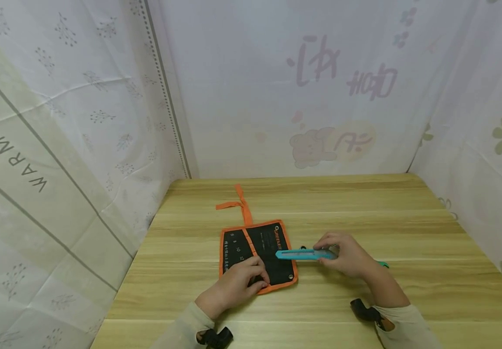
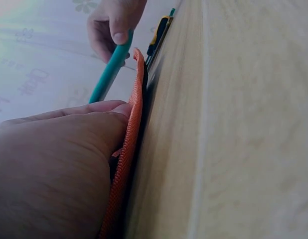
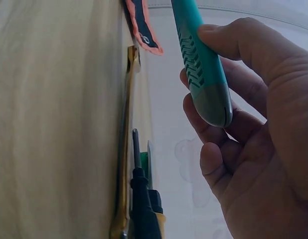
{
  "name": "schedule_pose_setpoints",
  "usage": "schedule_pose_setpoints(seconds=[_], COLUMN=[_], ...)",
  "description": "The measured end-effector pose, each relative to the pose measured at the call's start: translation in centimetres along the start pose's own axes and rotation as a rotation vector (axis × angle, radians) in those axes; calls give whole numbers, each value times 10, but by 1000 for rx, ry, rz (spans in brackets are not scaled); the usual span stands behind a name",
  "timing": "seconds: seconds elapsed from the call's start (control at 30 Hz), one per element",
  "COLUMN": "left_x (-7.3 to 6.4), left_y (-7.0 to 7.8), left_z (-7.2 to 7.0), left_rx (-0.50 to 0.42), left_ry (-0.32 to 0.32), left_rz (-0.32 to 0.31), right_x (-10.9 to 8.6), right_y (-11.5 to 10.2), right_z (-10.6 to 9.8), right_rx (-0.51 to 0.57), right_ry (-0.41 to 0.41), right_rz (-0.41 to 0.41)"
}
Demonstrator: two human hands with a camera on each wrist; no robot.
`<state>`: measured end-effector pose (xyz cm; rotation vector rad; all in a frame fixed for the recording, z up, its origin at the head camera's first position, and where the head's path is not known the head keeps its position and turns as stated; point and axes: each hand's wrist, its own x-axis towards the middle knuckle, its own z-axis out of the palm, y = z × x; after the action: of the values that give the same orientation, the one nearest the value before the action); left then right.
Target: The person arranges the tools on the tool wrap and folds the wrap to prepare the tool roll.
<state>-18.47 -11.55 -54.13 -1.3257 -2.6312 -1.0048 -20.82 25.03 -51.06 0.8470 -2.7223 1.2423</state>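
A black roll-up tool pouch (image 1: 266, 242) with orange edging lies flat on the table, its numbered pocket side up. At its lower edge my left hand (image 1: 238, 283) pinches the orange trim (image 2: 130, 144), and that border is slightly raised in the left wrist view. My right hand (image 1: 349, 254) holds a teal utility knife (image 1: 296, 255) by its rear end, between thumb and fingers. The knife points left, over the pouch's right side. Its grey end cap (image 3: 214, 104) shows in the right wrist view. Its blade is not visible.
An orange tie strap (image 1: 245, 213) stretches from the pouch's top edge. Below the right hand lie a gold-coloured wrench (image 3: 125, 149) and a screwdriver (image 3: 144, 204) with a black handle. A green tip (image 1: 383, 264) peeks out behind the right wrist. Printed curtains surround the wooden table (image 1: 181, 252).
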Motion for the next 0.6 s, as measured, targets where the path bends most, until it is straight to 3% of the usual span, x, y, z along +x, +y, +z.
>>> schedule_pose_setpoints(seconds=[0.3, 0.6], left_x=[2, 1], left_y=[-1, 0], left_z=[1, 1], left_rx=[18, 6], left_ry=[8, 10], left_rz=[25, -3], right_x=[0, 1], right_y=[0, -2], right_z=[3, 8], right_rx=[6, 9], right_ry=[-30, -57], right_rz=[16, 15])
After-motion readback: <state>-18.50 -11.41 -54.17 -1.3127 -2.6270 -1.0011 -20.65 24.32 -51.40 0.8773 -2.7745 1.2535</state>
